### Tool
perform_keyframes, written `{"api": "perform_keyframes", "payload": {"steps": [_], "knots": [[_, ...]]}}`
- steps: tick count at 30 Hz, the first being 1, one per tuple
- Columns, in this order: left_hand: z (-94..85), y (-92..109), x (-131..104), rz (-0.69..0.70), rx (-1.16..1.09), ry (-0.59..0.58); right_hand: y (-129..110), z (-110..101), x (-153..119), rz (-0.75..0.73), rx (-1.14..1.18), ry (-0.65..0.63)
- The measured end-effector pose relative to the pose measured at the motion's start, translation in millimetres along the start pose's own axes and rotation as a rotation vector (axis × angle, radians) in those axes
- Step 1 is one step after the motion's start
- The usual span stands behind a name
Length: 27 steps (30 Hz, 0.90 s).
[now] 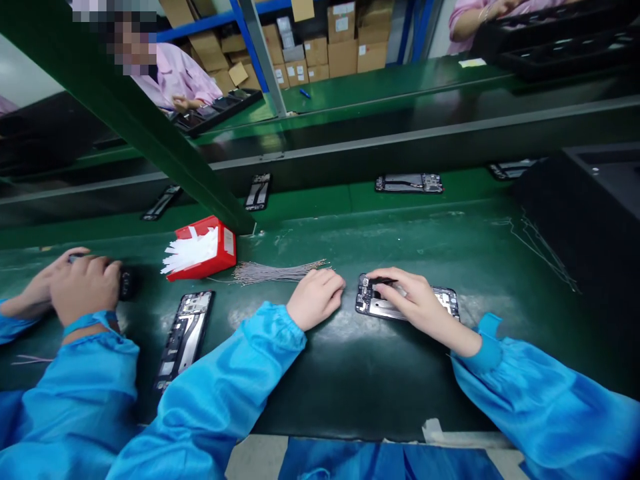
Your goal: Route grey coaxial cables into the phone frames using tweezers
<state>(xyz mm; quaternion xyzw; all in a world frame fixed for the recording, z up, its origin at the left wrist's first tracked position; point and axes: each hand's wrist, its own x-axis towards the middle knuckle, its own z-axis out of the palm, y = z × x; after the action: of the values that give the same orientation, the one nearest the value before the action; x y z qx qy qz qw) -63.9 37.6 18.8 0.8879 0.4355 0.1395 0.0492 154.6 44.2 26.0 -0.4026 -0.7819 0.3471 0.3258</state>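
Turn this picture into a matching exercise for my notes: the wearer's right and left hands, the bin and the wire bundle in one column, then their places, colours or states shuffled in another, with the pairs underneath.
1. Right hand
2. Left hand
3. Bin
4. Wire bundle

A. Red, filled with white strips
B. Over an opened phone lying on the green bench
C. Thin and greyish, stretching from beside the bin
D. Curled, at one end of the wires

Pairs: 1-B; 2-D; 3-A; 4-C
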Motion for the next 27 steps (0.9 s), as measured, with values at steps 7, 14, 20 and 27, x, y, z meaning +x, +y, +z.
{"api": "perform_keyframes", "payload": {"steps": [7, 14, 20, 27], "knots": [[20.3, 22.3, 6.3, -0.008, -0.087, -0.015, 8.3, 8.6, -7.3, 0.042, 0.162, 0.055], [22.2, 16.4, 1.6, -0.019, -0.100, 0.055, 9.7, 14.2, -6.1, 0.136, 0.170, 0.075], [22.8, 17.7, 2.1, -0.002, -0.071, 0.111, 11.1, 13.2, -4.4, 0.152, 0.158, 0.097], [22.7, 17.9, 2.0, 0.005, -0.037, 0.110, 12.1, 12.5, -3.4, 0.103, 0.105, 0.064]]}}
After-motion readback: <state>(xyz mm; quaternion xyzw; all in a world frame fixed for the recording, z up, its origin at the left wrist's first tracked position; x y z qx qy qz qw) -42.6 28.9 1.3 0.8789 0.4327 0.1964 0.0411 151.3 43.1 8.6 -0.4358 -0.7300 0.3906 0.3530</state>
